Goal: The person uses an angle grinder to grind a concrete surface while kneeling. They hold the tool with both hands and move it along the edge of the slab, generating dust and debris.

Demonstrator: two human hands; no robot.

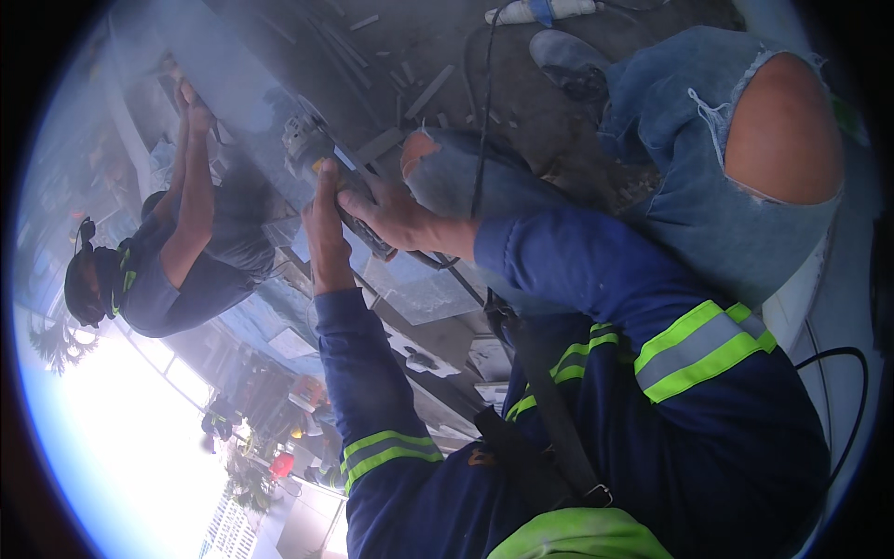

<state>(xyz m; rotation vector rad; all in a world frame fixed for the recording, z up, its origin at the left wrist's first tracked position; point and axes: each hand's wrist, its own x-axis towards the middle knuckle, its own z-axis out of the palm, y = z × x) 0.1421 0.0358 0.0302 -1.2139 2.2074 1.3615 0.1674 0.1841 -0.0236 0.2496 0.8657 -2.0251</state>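
Both of my hands are closed on an angle grinder (307,143) with a grey metal head and a dark body. My left hand (326,228) grips it from the left side, close behind the head. On the other side, my right hand (396,212) wraps round the body. The grinder's head is against or very near the edge of a large pale slab (219,65); dust haze hides whether the disc touches it. A black cable (480,158) passes beside my right hand.
Left of me, another person (177,252) in dark clothes and a cap leans with both arms stretched to the slab. Offcut strips (428,93) litter the dusty ground. My bent knee (782,130) in torn jeans is at right. Flat pale pieces (419,284) lie below the grinder.
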